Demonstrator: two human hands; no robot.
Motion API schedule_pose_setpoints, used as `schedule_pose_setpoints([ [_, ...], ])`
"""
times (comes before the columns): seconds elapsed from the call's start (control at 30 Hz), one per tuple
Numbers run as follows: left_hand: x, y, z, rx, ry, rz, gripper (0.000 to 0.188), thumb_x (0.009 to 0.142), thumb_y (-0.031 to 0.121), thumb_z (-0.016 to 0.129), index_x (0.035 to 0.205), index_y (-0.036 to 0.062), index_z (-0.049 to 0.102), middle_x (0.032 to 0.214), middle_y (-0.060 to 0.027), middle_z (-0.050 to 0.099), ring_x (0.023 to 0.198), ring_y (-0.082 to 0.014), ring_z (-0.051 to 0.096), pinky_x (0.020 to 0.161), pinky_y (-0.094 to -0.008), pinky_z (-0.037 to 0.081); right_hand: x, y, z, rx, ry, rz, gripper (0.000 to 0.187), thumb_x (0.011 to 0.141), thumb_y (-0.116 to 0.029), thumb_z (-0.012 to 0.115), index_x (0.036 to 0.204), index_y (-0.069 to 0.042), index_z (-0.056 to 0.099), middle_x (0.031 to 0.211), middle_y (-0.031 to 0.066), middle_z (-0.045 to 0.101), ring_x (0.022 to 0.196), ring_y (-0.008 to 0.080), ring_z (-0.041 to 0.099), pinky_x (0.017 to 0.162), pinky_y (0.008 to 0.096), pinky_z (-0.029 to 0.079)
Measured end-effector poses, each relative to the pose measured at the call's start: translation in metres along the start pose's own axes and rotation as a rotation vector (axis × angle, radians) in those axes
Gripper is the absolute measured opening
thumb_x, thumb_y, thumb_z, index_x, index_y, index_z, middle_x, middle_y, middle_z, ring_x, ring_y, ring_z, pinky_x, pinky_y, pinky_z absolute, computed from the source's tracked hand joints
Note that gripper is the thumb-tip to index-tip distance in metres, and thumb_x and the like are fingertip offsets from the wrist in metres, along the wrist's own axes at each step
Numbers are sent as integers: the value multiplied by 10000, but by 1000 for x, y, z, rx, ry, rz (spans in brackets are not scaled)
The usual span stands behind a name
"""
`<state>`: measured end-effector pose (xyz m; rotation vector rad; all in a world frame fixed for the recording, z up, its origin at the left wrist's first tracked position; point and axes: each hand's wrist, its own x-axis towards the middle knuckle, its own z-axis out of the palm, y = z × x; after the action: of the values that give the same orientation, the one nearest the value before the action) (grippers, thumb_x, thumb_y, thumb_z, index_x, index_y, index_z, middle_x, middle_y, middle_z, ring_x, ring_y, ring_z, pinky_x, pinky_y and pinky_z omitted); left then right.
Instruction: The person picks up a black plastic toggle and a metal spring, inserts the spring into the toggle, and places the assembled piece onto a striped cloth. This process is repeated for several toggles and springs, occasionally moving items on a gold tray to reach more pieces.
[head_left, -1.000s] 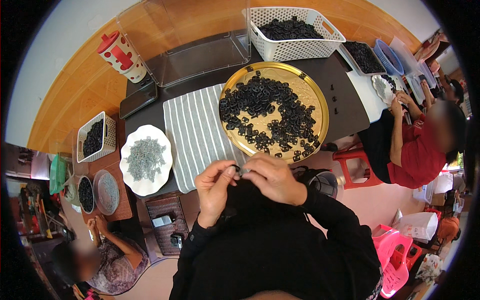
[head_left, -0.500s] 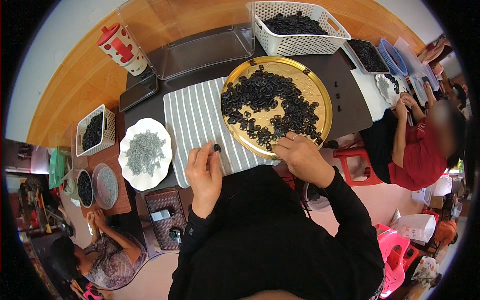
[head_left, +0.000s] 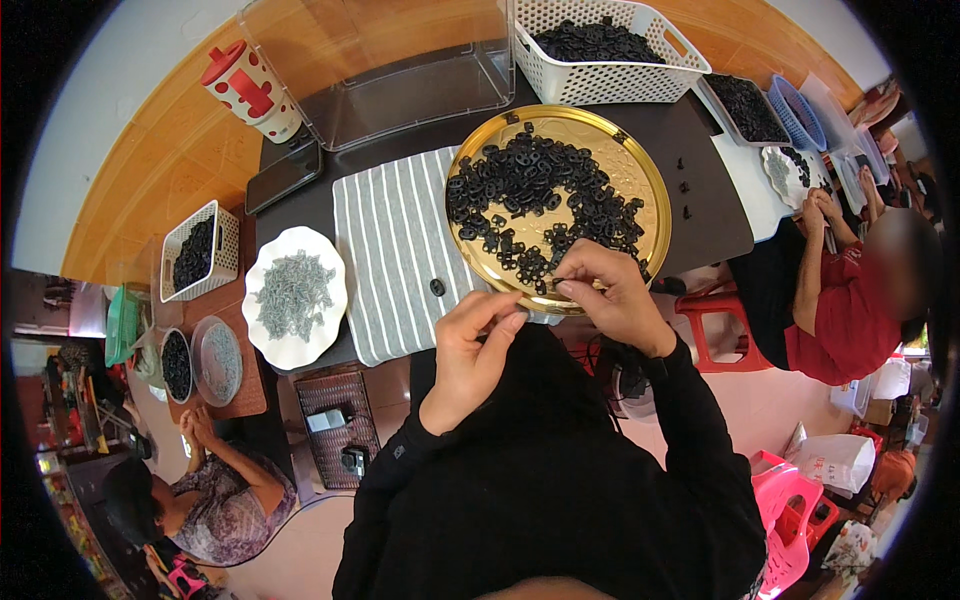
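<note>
At the near rim of a round gold tray [head_left: 655, 200] my right hand [head_left: 615, 300] pinches a small black plastic piece [head_left: 560, 284] between thumb and fingertips. Beside it, to the left, my left hand [head_left: 470, 355] has bent fingers with a small gap to the thumb, and nothing shows between them. Many black plastic pieces [head_left: 535, 175] lie heaped on the tray. A single black oval piece [head_left: 437, 287] rests on the grey-and-white striped cloth [head_left: 385, 250]. Left of the cloth, a white scalloped plate [head_left: 257, 335] holds a pile of small clear-grey pieces [head_left: 296, 293].
Behind the tray stand a white perforated basket [head_left: 600, 85] of black pieces and a clear plastic box [head_left: 420, 90]. A phone [head_left: 285, 178] and a dotted tumbler [head_left: 250, 92] are at the back left. People work on both sides, near a red stool [head_left: 715, 330].
My left hand has moved right, away from the black oval piece, which stays on the cloth. My right hand has lifted slightly off the heap with a black piece.
</note>
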<state>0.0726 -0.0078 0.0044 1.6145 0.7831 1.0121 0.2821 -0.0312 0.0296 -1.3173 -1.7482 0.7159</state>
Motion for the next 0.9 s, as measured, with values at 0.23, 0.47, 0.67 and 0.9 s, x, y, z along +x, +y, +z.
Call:
schedule_pose_setpoints([
  [0.23, 6, -17, 14, -514, 82, -130, 187, 900, -35, 598, 1075, -43, 663, 898, -104, 670, 746, -125, 632, 612, -221, 505, -1, -10, 30, 374, 95, -18, 146, 785, 81, 641, 910, 5, 639, 837, 75, 640, 725, 138, 608, 647, 248, 461],
  [0.47, 1, -22, -3, -453, 167, -180, 145, 894, -2, 626, 1025, -30, 683, 856, -97, 667, 702, -115, 621, 555, -204, 470, -9, 10, -4, -336, -84, -132, 119, 725, 31, 642, 816, -7, 577, 753, 107, 584, 714, 296, 591, 613, 370, 469],
  [0.67, -5, -24, -7, -406, 182, -183, 135, 887, -5, 638, 1008, -18, 696, 823, -58, 636, 679, -89, 574, 567, -206, 445, -3, 9, 2, -473, -165, -178, 99, 738, -23, 626, 797, -20, 547, 771, 131, 539, 750, 333, 570, 643, 423, 466],
  [0.9, -9, -25, -14, -318, 199, -167, 149, 876, -15, 646, 1016, -18, 695, 810, -39, 606, 666, -70, 549, 571, -198, 438, -1, 12, 2, -475, -83, -134, 98, 748, -3, 608, 839, -20, 575, 771, 129, 556, 761, 326, 569, 656, 407, 468],
])
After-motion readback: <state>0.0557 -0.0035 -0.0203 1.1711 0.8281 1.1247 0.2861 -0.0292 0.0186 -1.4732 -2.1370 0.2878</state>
